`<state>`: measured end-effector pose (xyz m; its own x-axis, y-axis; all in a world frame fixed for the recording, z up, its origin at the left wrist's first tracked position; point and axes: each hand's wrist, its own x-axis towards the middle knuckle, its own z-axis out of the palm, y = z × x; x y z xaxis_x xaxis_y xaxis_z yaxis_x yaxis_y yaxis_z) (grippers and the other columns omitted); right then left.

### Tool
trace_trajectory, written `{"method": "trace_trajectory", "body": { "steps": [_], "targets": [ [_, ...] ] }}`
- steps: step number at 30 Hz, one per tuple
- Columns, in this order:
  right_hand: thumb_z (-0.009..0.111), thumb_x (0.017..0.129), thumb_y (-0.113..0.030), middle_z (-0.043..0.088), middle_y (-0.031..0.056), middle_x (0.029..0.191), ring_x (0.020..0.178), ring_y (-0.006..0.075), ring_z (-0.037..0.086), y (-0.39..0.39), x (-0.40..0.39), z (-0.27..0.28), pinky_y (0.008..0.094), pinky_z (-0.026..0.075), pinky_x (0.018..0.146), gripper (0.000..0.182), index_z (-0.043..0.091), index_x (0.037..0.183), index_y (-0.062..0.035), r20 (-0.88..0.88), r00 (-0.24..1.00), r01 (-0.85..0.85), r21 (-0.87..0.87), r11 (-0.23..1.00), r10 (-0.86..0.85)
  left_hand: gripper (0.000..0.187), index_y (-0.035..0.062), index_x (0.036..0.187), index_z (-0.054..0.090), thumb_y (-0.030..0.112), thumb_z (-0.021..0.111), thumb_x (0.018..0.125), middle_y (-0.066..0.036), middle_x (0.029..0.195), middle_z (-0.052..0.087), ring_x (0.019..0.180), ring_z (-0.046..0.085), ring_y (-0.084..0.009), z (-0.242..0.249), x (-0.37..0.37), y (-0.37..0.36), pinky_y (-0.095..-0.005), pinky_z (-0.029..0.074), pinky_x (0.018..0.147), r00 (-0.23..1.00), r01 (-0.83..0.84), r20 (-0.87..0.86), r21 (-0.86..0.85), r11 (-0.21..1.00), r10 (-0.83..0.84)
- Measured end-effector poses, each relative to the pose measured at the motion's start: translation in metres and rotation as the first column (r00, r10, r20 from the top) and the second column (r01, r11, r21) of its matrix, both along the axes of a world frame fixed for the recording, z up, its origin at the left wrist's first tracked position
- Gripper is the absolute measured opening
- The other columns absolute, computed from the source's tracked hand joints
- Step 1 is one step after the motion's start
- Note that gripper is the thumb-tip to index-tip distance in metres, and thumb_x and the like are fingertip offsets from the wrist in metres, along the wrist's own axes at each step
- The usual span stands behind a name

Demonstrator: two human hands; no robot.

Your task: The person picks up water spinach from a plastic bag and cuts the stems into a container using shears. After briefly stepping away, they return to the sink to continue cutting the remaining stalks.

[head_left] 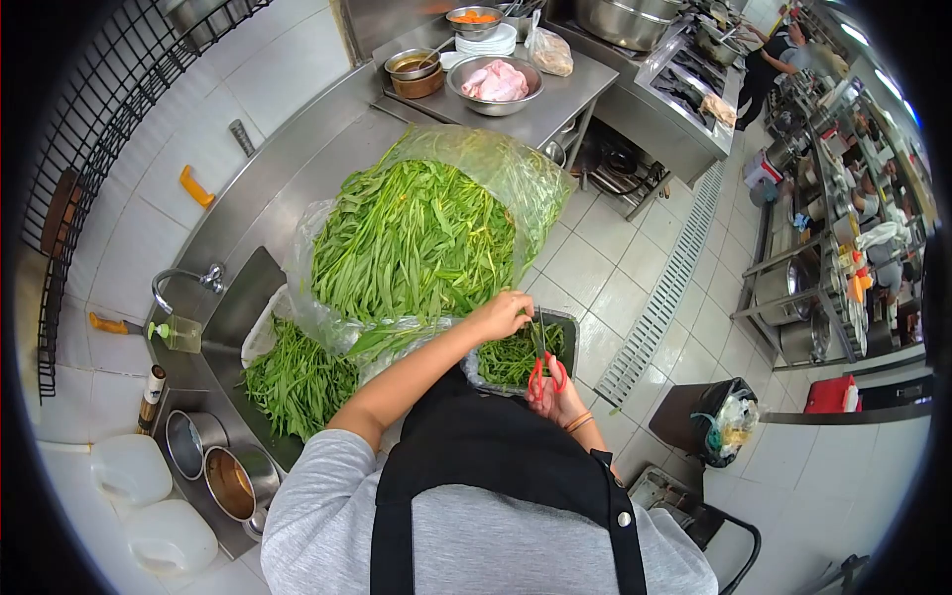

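My right hand (558, 394) grips red-handled scissors (537, 371), blades pointing away from me. Close to the blade tips, my left hand (502, 316) is closed in a pinch; whatever its fingers hold is too small to make out. Below both hands stands a dark bin (568, 342) with cut green stems (506, 360) in it. In front of me a large clear plastic bag (535, 183) lies open, full of long leafy greens (416, 238). More leafy greens (297, 382) are heaped in the sink at the left, partly behind my left arm.
A steel sink (260, 273) with a faucet (210, 278) is on the left. Steel pots (238, 481) stand nearer me. At the back a bowl of raw meat (496, 87) sits on the counter. A trash bin (684, 421) stands right; a person (773, 59) works far off.
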<state>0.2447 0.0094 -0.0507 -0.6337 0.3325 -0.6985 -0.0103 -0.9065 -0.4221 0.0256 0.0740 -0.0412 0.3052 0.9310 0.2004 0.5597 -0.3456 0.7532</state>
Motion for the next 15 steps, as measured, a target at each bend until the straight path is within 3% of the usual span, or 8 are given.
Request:
{"method": "trace_trajectory", "body": {
  "steps": [7,8,9,11,13,15],
  "targets": [
    [0.039,0.072,-0.077,0.048,0.0032,0.056,0.045,0.0113,0.043,-0.011,0.018,0.014,0.0181,0.031,0.039,0.065,0.048,0.060,-0.0141,-0.061,0.998,0.016,-0.099,0.995,-0.022,0.009,0.0022,0.080,0.055,0.004,0.062,0.075,-0.013,0.082,0.058,0.083,0.057,-0.0311,-0.005,0.004,-0.007,-0.0363,0.045,0.073,0.978,-0.189,0.098,0.024,0.982,0.186],
    [0.041,0.073,-0.076,0.047,0.0024,0.056,0.045,0.0110,0.042,-0.014,0.015,0.017,0.0180,0.031,0.038,0.063,0.048,0.060,-0.0144,0.044,0.990,0.137,-0.049,0.989,-0.135,0.008,0.0024,0.080,0.055,0.005,0.062,0.075,-0.013,0.082,0.058,0.083,0.057,-0.0310,-0.007,0.007,-0.008,-0.0362,0.046,0.072,0.979,-0.161,0.126,0.024,0.987,0.157],
    [0.041,0.073,-0.076,0.047,0.0024,0.056,0.045,0.0110,0.042,-0.013,0.014,0.016,0.0180,0.031,0.038,0.063,0.048,0.060,-0.0144,0.044,0.991,0.128,-0.048,0.991,-0.125,0.008,0.0023,0.079,0.055,0.005,0.062,0.075,-0.013,0.081,0.058,0.081,0.057,-0.0309,-0.008,0.011,-0.011,-0.0365,0.046,0.071,0.983,-0.148,0.111,0.037,0.988,0.144],
    [0.044,0.075,-0.073,0.044,0.0000,0.055,0.043,0.0093,0.038,-0.007,0.014,0.010,0.0184,0.029,0.037,0.059,0.047,0.061,-0.0150,-0.041,0.989,0.132,-0.197,0.971,-0.142,0.009,0.0017,0.079,0.055,0.004,0.062,0.074,-0.013,0.079,0.058,0.079,0.058,-0.0310,-0.019,0.020,-0.016,-0.0368,0.046,0.069,0.985,-0.059,0.163,-0.005,0.998,0.059],
    [0.045,0.075,-0.072,0.043,-0.0007,0.054,0.042,0.0085,0.036,0.001,0.011,0.001,0.0186,0.028,0.037,0.058,0.046,0.060,-0.0153,-0.010,0.997,0.077,-0.195,0.978,-0.081,0.009,0.0012,0.078,0.055,0.002,0.062,0.072,-0.013,0.078,0.058,0.077,0.058,-0.0311,-0.028,0.025,-0.022,-0.0370,0.046,0.068,0.982,0.001,0.189,-0.047,0.999,0.008],
    [0.046,0.075,-0.071,0.042,-0.0014,0.054,0.041,0.0077,0.034,0.009,0.007,-0.014,0.0187,0.026,0.037,0.057,0.045,0.060,-0.0156,0.016,1.000,0.023,-0.192,0.981,-0.021,0.008,0.0013,0.078,0.055,0.002,0.062,0.073,-0.013,0.079,0.058,0.077,0.058,-0.0315,-0.035,0.024,-0.024,-0.0367,0.046,0.069,0.987,-0.072,0.139,-0.066,0.995,0.080]
  ]
}}
